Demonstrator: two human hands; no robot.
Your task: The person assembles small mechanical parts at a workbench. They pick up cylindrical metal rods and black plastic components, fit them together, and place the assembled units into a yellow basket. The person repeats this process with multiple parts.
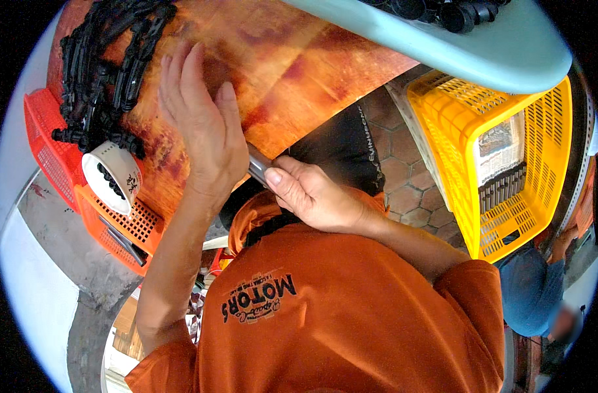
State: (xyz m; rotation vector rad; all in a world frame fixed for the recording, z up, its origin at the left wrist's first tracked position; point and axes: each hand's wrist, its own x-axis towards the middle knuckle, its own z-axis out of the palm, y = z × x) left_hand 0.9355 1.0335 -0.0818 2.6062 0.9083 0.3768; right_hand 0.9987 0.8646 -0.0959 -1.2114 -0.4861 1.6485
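My right hand (315, 196) is closed around a dark grey tube (258, 164), with the thumb along its upper side. The tube slants up and left toward my left hand (207, 128). That hand is open, fingers stretched out over the table, and the heel of its palm is at the tube's far end, which it hides. I cannot tell whether anything sits between the palm and that end. Left of my left hand lies a heap of black jointed plastic parts (105, 72). A white cup (132, 171) holding small black pieces stands below the heap.
The table (299, 72) has an orange-brown patterned top. On the left are a red basket (48, 154) and an orange basket (138, 223) with grey tubes. At right, a yellow crate (462, 164) holds tubes and printed paper. A light blue surface (508, 65) bears black round parts. Another person (527, 288) is at lower right.
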